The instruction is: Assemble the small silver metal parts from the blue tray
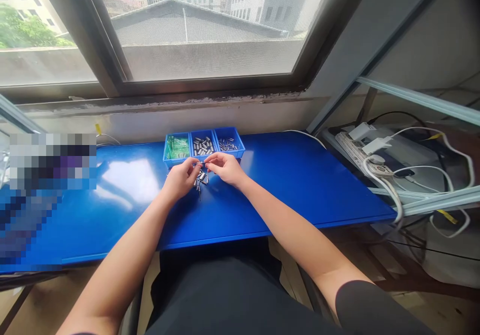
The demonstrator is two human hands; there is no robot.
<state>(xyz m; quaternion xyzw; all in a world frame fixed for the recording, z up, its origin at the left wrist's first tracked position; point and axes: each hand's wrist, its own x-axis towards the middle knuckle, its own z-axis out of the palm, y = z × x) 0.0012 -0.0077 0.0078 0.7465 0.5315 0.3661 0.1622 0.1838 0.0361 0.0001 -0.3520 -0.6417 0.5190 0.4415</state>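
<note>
Left hand: fingertips of the left hand (pixel 183 177) pinch one end of a small part (pixel 202 163).
Right hand: the right hand (pixel 224 168) pinches the other end; the hands nearly meet, probably because so slight a piece needs support from both sides.
Part location: above the blue table (pixel 300 185), between the fingertips, just in front of the bins.
Bins: three blue bins (pixel 240 154) stand side by side near the wall, apparently to keep kinds separate and within easy reach.
Bin contents: green material (pixel 177 146) left, silver cylinders (pixel 203 146) in the middle, thin metal pins (pixel 228 145) right.
Loose parts: a small heap of loose parts (pixel 201 179) lies beneath the hands, presumably for short reach.
Part appearance: slim, dark and metallic-looking; mostly covered by fingers, so its full shape cannot be told.
</note>
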